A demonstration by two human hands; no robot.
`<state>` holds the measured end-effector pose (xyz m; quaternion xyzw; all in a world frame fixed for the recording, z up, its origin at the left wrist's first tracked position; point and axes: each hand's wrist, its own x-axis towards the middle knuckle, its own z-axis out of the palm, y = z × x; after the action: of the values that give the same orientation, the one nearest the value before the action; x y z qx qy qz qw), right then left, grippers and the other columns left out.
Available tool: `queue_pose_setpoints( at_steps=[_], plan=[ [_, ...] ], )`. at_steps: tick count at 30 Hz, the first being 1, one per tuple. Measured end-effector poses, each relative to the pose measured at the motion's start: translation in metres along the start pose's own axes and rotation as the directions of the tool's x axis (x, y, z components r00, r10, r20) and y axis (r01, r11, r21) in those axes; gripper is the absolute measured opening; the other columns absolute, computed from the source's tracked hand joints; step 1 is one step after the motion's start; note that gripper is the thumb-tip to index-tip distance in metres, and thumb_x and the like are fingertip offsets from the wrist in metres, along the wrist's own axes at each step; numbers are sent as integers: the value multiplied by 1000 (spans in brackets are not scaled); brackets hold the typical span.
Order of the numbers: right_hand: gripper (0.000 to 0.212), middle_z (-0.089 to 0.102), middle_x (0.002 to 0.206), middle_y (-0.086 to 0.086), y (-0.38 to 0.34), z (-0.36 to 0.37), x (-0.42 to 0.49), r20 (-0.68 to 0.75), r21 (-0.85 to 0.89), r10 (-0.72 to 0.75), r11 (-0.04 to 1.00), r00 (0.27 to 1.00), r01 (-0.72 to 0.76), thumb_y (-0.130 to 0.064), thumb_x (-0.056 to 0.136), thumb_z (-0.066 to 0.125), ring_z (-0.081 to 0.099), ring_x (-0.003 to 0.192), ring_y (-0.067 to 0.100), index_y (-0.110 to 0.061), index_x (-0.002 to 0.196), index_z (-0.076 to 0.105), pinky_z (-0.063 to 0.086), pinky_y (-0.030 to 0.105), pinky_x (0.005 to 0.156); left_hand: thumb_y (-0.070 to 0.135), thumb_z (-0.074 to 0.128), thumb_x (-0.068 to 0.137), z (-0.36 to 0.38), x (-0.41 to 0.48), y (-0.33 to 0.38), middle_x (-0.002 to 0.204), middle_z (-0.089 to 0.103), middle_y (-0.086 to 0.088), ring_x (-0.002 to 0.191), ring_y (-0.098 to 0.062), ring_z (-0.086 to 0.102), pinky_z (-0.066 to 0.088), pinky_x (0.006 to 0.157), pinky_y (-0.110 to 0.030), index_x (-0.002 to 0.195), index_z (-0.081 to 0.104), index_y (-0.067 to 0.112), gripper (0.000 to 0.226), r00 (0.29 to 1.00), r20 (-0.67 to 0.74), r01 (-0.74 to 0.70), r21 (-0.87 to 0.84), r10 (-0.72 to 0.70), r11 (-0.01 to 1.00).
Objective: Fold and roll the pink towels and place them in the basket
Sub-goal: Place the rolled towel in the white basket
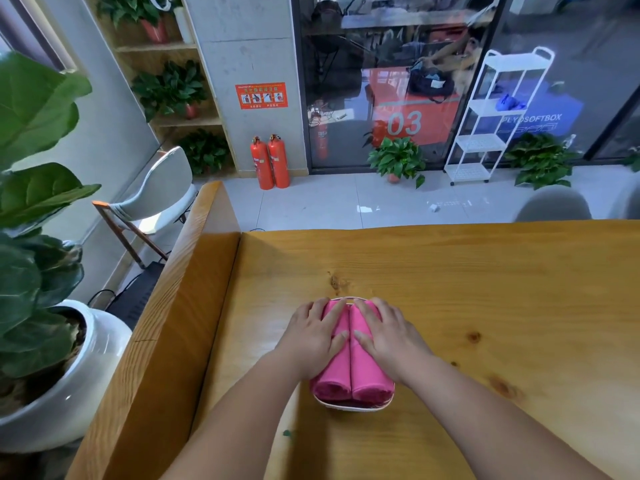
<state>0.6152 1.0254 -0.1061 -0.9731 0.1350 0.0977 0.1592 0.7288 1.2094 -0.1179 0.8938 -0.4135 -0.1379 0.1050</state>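
Note:
Two rolled pink towels lie side by side in a small white basket (353, 406) on the wooden table. The left towel roll (334, 375) sits under my left hand (313, 336), whose straight fingers press flat on top of it. My right hand (389, 336) presses the right towel roll (369, 377) the same way, fingers spread. Both hands cover the far halves of the rolls. Only the basket's near rim and a sliver of its far rim show.
The wooden table (485, 306) stretches right and forward, with a raised wooden ledge (180, 306) along its left side. A large potted plant (38, 237) and a chair (156, 192) stand to the left. Beyond the table are fire extinguishers (270, 161) and a white shelf rack (491, 116).

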Motion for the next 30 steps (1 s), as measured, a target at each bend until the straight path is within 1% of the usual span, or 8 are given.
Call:
queue_pose_setpoints(
  at_steps=[2,4,6,9,12,18,22,30],
  plan=[
    [72,-3,174,-2,-3,0,-5,14,66,3,998,1000,-4,-65,106,30,11,158,26,-43,166,-3,32,49,123,66,28,105,-1,-4,2,172,16,-4,154,-36,16,20,127,-52,166,0,42,71,1000,1,16,-65,-16,998],
    [76,-19,174,-7,-1,2,-13,-12,204,15,979,1000,-12,-67,104,35,6,161,26,-48,165,-6,27,50,126,62,37,107,-1,-13,7,175,6,2,157,-26,8,17,129,-49,167,1,42,73,997,-37,57,-287,-71,956],
    [78,-26,172,-7,2,10,-26,-72,356,82,933,994,-51,-68,103,36,3,162,26,-48,164,-8,20,48,128,58,43,108,4,-25,12,176,1,7,160,-14,3,12,131,-44,168,3,41,74,980,-97,90,-559,-173,824],
    [80,-27,172,-11,-3,37,-51,-98,499,109,865,989,-46,-71,99,32,-10,161,13,-52,160,-16,9,41,131,53,46,108,26,-46,21,176,-1,13,160,-2,-3,7,133,-40,164,-1,45,74,977,-102,56,-726,-188,686],
    [80,-25,172,-15,-12,58,-55,-120,559,103,829,987,-18,-58,106,40,-21,154,-2,-57,153,-24,4,32,130,44,51,109,41,-52,27,175,-4,18,158,6,-7,6,133,-37,166,-2,42,78,972,-108,57,-754,-209,654],
    [83,-30,170,-16,-7,46,-53,-50,537,36,843,998,-3,-52,109,42,-22,153,-4,-49,159,-23,2,23,122,38,55,108,40,-58,36,173,-7,21,158,5,-7,8,133,-37,167,-2,40,82,958,-76,107,-801,-277,588],
    [82,-30,168,-22,-11,49,-63,-45,518,-30,854,999,49,-47,110,44,-24,153,-7,-45,160,-21,-1,18,122,36,55,109,53,-77,43,173,-11,22,156,10,-10,4,128,-24,167,-7,39,84,941,-127,97,-787,-315,609],
    [88,-34,169,-6,-18,38,-45,12,467,47,883,999,-47,-57,107,43,-14,159,12,-49,154,-31,7,38,129,39,53,108,30,-57,29,176,-12,10,158,-1,-12,1,122,-23,166,-7,38,83,949,-47,177,-739,-312,650]
  ],
)
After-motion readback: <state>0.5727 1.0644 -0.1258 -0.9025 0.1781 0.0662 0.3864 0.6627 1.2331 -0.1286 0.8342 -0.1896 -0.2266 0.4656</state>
